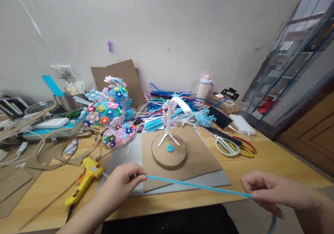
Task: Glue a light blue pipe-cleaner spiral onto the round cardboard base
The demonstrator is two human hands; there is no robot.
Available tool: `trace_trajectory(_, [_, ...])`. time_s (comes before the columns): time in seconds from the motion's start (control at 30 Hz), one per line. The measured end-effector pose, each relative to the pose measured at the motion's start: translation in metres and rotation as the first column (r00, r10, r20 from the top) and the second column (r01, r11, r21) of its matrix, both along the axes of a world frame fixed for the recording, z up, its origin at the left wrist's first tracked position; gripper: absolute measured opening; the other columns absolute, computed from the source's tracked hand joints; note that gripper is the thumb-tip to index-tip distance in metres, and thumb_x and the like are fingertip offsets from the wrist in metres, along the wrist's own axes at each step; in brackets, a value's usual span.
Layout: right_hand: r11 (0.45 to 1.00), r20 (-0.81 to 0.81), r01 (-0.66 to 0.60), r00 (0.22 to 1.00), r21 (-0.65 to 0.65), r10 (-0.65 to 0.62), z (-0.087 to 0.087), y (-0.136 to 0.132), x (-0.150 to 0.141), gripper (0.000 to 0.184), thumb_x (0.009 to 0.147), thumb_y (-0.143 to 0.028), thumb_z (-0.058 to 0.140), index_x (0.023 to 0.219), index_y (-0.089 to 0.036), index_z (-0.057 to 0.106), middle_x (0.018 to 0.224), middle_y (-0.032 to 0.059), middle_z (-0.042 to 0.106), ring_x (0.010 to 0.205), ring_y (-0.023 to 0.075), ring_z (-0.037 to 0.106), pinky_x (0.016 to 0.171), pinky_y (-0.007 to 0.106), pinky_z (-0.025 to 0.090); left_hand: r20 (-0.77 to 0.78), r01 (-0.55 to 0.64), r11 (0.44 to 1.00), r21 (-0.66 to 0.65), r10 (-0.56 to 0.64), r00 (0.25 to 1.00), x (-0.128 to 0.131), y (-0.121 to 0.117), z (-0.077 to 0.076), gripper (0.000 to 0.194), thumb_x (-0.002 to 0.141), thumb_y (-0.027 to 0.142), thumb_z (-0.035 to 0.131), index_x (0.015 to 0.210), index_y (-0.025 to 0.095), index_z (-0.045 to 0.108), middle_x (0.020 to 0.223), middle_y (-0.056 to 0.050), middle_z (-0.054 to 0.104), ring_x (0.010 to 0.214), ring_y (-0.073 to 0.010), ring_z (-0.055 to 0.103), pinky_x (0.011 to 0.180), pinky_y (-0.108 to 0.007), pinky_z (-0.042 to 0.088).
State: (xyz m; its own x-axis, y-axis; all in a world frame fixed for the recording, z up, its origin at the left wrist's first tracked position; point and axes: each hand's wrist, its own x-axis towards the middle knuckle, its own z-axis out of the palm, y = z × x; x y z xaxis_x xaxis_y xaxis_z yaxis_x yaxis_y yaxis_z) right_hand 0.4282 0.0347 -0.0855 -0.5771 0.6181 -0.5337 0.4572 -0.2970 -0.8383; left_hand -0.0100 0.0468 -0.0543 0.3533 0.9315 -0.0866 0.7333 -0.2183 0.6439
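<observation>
A light-blue pipe cleaner (198, 185) stretches between my two hands above the table's front edge. My left hand (127, 178) pinches its left end between thumb and fingers. Farther along it, my right hand (271, 190) is closed on the strip, and a darker tail hangs below that hand. Behind the strip, a round cardboard disc (159, 157) lies on a cardboard sheet (208, 154). A white wrapped stand (168, 122) with splayed feet and a curved top stands on the disc. Beside its feet sits a small blue coil (170, 148).
A yellow glue gun (85, 181) lies left of my left hand. Flower-covered blue craft pieces (106, 115) stand behind it. Bundled pipe cleaners (156, 122) lie at the back. Scissors (227, 146), pliers (246, 147) and a phone (219, 117) are on the right.
</observation>
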Motion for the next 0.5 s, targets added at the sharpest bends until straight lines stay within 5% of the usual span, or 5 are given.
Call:
trace_trajectory(0.13, [0.969, -0.203, -0.092, 0.978, -0.227, 0.046, -0.011, 0.002, -0.019, 0.064, 0.077, -0.060, 0.063, 0.117, -0.015, 0.042, 0.077, 0.0049, 0.063, 0.048, 0.0090, 0.060, 0.044, 0.015, 0.046, 0.023, 0.023, 0.998, -0.058, -0.022, 0.999, 0.020, 0.002, -0.005, 0.026, 0.087, 0.035, 0.051, 0.079, 0.018, 0.069, 0.060, 0.002, 0.063, 0.057, -0.0126, 0.054, 0.055, -0.020, 0.036])
trace_trajectory(0.23, [0.971, -0.300, -0.111, 0.953, -0.210, 0.044, -0.005, 0.008, -0.059, 0.071, 0.081, -0.061, 0.058, 0.131, -0.016, 0.034, 0.083, 0.0050, 0.062, 0.050, 0.0081, 0.060, 0.040, 0.012, 0.042, 0.045, 0.054, 0.996, -0.073, -0.051, 0.998, 0.041, 0.008, -0.010, 0.025, 0.087, 0.035, 0.053, 0.080, 0.019, 0.070, 0.058, 0.003, 0.063, 0.054, -0.0114, 0.055, 0.054, -0.019, 0.037])
trace_trajectory(0.4, [0.991, -0.123, 0.103, 0.988, 0.088, -0.091, 0.012, 0.028, -0.126, 0.044, 0.085, -0.036, 0.056, 0.124, -0.018, 0.047, 0.071, -0.0037, 0.053, 0.045, 0.0023, 0.042, 0.038, 0.013, 0.029, 0.069, 0.076, 0.995, -0.058, -0.072, 0.995, 0.072, 0.026, -0.013, 0.025, 0.087, 0.036, 0.054, 0.078, 0.019, 0.071, 0.058, 0.002, 0.066, 0.055, -0.0121, 0.058, 0.054, -0.020, 0.038])
trace_trajectory(0.5, [0.899, -0.078, 0.171, 0.985, 0.403, -0.153, 0.012, 0.052, -0.145, 0.021, 0.084, -0.029, 0.057, 0.098, -0.014, 0.062, 0.063, -0.0043, 0.048, 0.054, 0.0037, 0.040, 0.049, 0.015, 0.029, 0.091, 0.071, 0.997, -0.023, -0.068, 0.994, 0.081, 0.040, -0.015, 0.026, 0.088, 0.037, 0.053, 0.079, 0.019, 0.070, 0.059, 0.003, 0.066, 0.056, -0.0132, 0.059, 0.054, -0.021, 0.039])
